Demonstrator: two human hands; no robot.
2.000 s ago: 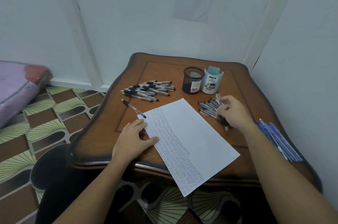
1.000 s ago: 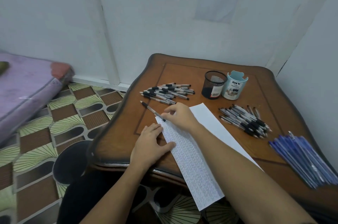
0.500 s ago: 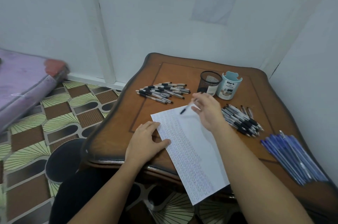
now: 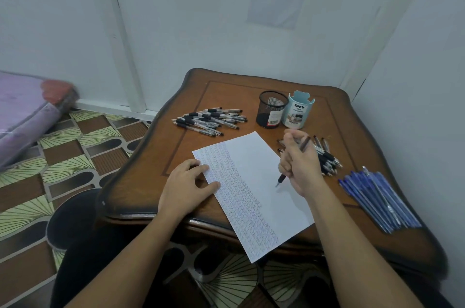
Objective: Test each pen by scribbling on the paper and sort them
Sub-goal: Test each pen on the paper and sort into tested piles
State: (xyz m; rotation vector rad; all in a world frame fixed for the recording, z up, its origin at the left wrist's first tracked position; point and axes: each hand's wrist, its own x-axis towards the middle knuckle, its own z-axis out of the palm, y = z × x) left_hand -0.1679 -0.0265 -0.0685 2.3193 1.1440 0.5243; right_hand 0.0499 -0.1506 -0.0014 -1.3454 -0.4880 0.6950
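Right of centre, the right hand [image 4: 299,164] grips 1 pen [image 4: 281,179], tip down at the paper's [image 4: 251,156] blank half. The left hand [image 4: 187,187] presses flat on the paper's left edge; should it lift, scribbling could drag the overhanging paper askew.

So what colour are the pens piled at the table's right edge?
The pens are blue; the head view shows them best.

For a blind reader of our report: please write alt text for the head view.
A person's right hand grips a pen, tip down over a scribbled paper that the left hand holds flat on a table. A pile of black pens lies beyond the paper, blue pens at the right.
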